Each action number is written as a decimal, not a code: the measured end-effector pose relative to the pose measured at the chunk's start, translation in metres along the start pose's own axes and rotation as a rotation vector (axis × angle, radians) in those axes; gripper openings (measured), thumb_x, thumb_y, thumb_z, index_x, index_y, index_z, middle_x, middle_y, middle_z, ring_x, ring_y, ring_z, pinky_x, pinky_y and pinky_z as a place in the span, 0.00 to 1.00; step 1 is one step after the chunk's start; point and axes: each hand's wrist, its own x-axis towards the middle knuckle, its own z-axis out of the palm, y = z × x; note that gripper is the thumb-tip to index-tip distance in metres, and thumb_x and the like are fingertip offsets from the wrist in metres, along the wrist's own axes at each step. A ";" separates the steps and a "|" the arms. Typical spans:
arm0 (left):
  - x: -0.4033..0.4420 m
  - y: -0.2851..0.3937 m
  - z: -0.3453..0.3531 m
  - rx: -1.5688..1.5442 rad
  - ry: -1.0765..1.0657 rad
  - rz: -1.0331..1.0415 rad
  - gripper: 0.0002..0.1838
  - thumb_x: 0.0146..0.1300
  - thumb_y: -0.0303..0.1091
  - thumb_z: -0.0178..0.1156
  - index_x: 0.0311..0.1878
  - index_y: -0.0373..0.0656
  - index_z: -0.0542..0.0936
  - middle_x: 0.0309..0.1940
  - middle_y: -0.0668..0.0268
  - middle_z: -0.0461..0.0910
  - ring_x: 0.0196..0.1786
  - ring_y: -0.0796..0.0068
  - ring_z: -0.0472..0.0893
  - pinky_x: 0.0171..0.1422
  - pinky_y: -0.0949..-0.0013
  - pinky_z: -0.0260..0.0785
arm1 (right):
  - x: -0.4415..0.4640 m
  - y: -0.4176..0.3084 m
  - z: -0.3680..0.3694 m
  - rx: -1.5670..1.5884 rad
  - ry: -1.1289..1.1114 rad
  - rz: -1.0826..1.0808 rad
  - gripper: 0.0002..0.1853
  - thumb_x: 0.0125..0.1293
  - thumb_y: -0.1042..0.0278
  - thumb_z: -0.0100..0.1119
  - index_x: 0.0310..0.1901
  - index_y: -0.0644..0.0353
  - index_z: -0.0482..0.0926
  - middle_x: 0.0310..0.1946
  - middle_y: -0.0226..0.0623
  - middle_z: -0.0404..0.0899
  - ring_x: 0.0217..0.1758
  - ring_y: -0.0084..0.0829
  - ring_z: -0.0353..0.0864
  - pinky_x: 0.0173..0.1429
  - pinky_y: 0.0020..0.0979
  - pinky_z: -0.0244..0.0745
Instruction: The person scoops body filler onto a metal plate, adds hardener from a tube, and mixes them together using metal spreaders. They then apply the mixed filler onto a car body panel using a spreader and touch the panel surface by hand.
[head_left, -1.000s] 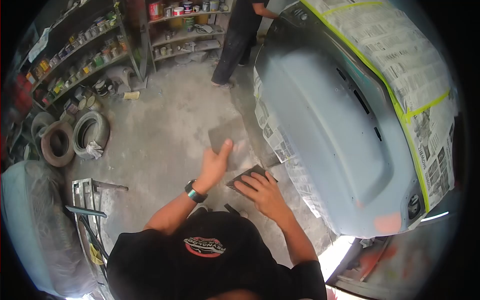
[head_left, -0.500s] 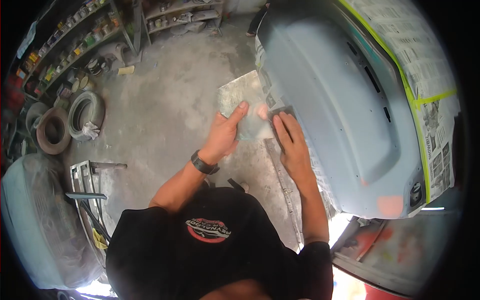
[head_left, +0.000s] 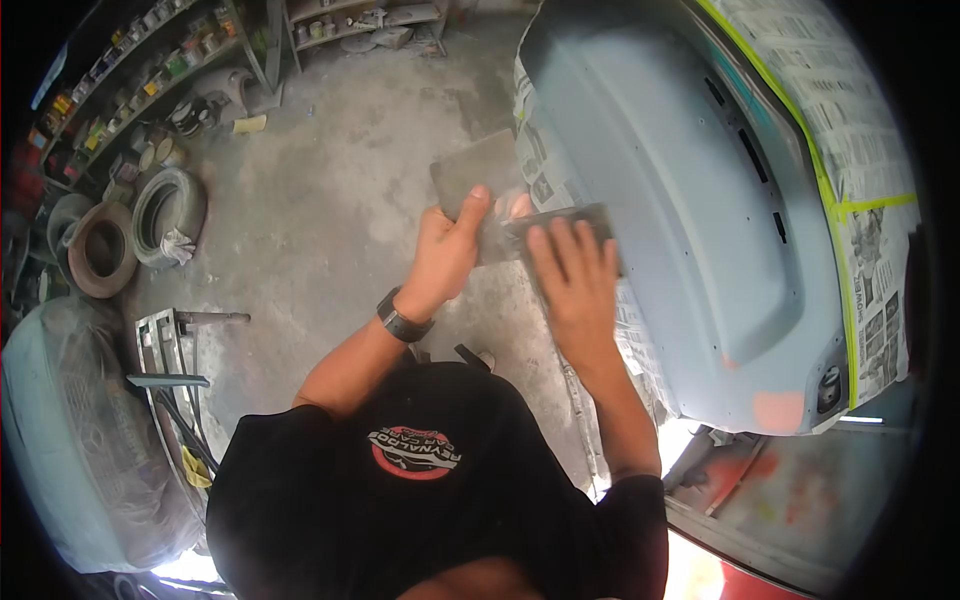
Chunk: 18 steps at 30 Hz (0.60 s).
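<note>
My left hand [head_left: 447, 250], with a black watch on its wrist, grips a see-through flat plate [head_left: 470, 172] with the thumb on top. A small lump of pink putty [head_left: 516, 207] lies on the plate near its right side. Fingers of my right hand [head_left: 575, 275] press along a dark, thin rectangular spreader [head_left: 598, 216], whose left end is at the plate beside the putty. Its thumb is hidden underneath. Just right of the spreader is a grey-primed car trunk lid [head_left: 690, 230] with pink patches near its lower end.
Masking newspaper [head_left: 880, 300] and yellow-green tape [head_left: 822, 185] border the car panel. Shelves of cans [head_left: 165, 75] line the back left, with tires [head_left: 168, 218] below. A metal stand [head_left: 165, 350] and a plastic-covered car part [head_left: 90, 440] are at left.
My right hand has turned the spreader so its broad face shows, and its fingers have spread. The plate has tilted and lost its bright reflection. A dark-clad foot at the top is out of view.
</note>
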 end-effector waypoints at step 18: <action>-0.008 0.000 -0.008 0.094 -0.114 -0.094 0.19 0.78 0.46 0.57 0.35 0.42 0.81 0.24 0.81 0.72 0.22 0.91 0.60 0.24 0.76 0.51 | 0.004 0.013 -0.025 0.361 0.011 0.059 0.36 0.52 0.91 0.53 0.65 0.57 0.80 0.65 0.48 0.76 0.71 0.50 0.74 0.75 0.64 0.58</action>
